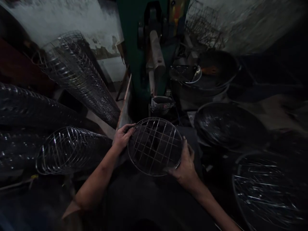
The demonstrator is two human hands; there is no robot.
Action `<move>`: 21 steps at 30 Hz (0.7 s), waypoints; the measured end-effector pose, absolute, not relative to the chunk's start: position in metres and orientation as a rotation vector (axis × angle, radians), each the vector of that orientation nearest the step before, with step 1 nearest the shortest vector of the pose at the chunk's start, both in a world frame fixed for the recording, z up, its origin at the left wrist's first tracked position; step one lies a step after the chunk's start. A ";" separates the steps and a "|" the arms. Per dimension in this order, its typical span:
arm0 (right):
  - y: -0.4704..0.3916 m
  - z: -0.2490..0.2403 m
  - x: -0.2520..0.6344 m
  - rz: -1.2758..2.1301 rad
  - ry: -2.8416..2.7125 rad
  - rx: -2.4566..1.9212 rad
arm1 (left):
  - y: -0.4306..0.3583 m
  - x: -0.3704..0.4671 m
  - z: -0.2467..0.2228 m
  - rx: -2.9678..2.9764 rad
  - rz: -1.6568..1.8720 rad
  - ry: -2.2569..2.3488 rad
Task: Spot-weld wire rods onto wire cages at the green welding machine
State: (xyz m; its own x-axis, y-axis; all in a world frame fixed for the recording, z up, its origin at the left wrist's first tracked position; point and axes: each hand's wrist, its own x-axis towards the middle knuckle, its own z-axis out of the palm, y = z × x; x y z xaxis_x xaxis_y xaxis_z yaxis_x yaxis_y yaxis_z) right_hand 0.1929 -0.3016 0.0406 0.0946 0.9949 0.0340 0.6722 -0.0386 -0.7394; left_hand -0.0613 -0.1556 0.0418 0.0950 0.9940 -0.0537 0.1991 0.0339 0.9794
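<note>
Between my hands is a round wire rack [151, 148], a ring crossed by a grid of thin metal wires, held above my lap. My left hand [123, 136] pinches its rim at the upper left, fingers closed on the wire. On the right side, my right hand [185, 163] grips the rim, with the thumb low near the front edge and the fingers along the side. Just beyond the rack stands a machine [156, 54] with a thick metal arm pointing down toward a small worn container [162, 102].
Stacks of wire rings and racks [81, 77] lean at the left, another stack [64, 150] nearer. At the right are a large basin [214, 86] with a small bowl [186, 74], a dark round pan [228, 125], and a tub of metal rods [267, 186]. A pale wall [255, 25] stands behind.
</note>
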 end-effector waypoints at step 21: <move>-0.180 0.100 0.214 0.766 -1.977 -1.731 | -0.131 -0.021 0.107 2.433 0.439 1.138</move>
